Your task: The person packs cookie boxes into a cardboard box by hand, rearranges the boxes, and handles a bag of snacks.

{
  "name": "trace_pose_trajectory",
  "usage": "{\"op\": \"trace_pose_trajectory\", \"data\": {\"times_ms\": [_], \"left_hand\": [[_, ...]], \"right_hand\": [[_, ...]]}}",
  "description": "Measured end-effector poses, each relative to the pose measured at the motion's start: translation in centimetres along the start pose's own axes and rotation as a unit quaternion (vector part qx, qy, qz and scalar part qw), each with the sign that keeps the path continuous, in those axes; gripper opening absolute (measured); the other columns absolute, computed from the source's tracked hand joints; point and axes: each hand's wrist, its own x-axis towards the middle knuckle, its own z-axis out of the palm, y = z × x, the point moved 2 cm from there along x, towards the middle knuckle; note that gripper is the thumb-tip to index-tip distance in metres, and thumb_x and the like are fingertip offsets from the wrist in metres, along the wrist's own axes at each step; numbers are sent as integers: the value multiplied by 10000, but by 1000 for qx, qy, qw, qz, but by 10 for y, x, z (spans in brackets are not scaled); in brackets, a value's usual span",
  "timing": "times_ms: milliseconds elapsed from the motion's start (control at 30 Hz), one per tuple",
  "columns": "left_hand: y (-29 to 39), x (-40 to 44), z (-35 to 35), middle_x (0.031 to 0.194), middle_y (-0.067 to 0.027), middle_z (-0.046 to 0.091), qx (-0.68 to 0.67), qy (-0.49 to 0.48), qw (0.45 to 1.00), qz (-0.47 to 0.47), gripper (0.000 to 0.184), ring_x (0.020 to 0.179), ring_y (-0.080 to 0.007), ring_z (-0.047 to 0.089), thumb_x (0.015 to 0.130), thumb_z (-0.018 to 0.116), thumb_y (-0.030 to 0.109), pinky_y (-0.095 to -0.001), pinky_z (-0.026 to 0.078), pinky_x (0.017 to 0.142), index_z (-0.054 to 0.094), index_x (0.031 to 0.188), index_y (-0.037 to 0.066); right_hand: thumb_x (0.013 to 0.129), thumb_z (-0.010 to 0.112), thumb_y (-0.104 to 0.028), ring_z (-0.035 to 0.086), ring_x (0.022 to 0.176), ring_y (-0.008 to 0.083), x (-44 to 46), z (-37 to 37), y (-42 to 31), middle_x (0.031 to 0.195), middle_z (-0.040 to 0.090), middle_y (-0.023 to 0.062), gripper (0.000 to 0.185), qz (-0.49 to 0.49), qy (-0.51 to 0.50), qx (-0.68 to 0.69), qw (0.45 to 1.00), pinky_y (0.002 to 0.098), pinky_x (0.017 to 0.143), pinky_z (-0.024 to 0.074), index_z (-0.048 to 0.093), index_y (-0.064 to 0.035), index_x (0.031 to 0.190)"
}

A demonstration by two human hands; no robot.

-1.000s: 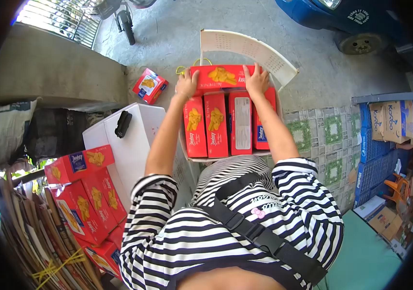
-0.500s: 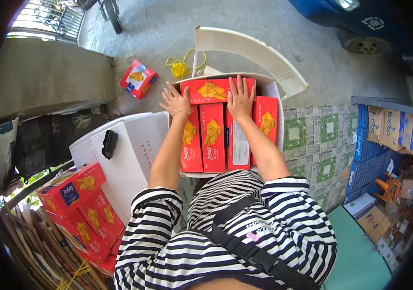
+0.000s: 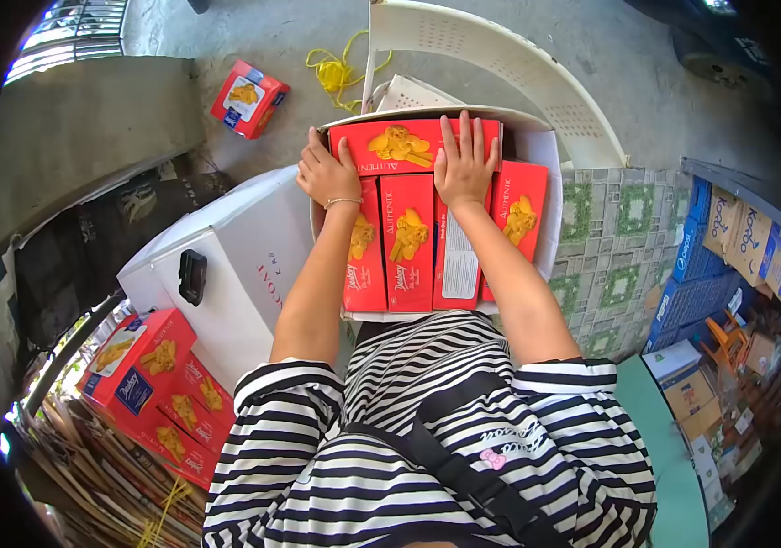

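The red box [image 3: 400, 144] lies crosswise at the upper middle of the frame, inside the white carton [image 3: 550, 205], above a row of red packs [image 3: 407, 242]. The person's right hand [image 3: 465, 169] lies flat on it, fingers spread and gripping nothing; the left hand [image 3: 328, 173] is loosely open at its left end, thumb on the box, fingers near the carton's rim. It looks like stiff, thin card, probably light and slightly slippery, with contents perhaps brittle. Both short ends seem the best hold; pressing the middle could dent it.
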Motion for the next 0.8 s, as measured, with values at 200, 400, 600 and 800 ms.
{"op": "trace_pose_trajectory", "data": {"times_ms": [200, 400, 600, 800], "left_hand": [[-2, 0, 2, 972, -54, 543, -35, -3, 999, -4, 429, 832, -235, 521, 832, 478, 294, -367, 387, 747, 448, 1223, 121], [0, -1, 1, 989, -46, 547, -19, -1, 1000, -2, 431, 826, -238, 524, 819, 485, 213, -359, 406, 713, 447, 1238, 125], [0, 0, 4, 930, -42, 556, -11, 28, 999, 18, 409, 781, -231, 542, 791, 521, 156, -358, 449, 653, 486, 1197, 120], [-3, -1, 5, 906, -61, 565, -13, 52, 999, 8, 359, 784, -248, 559, 835, 485, 195, -368, 467, 630, 477, 1191, 147]], "right_hand": [[816, 427, -279, 304, 1273, 250, 0, 3, 1, 1391, 318, 60, 522, -1, 20, -10, 1000, 490, 1033, 171, 358, -250, 1332], [806, 434, -279, 321, 1264, 251, 1, 5, 1, 1376, 346, 62, 512, -2, 41, -7, 999, 479, 1033, 182, 390, -249, 1316], [804, 441, -272, 322, 1260, 266, 1, 8, 0, 1378, 338, 76, 519, -10, 53, -6, 999, 485, 1028, 186, 382, -245, 1319], [806, 474, -304, 303, 1270, 272, -5, 3, 1, 1379, 335, 92, 497, -44, 85, 46, 994, 481, 1032, 172, 427, -205, 1290]]}}
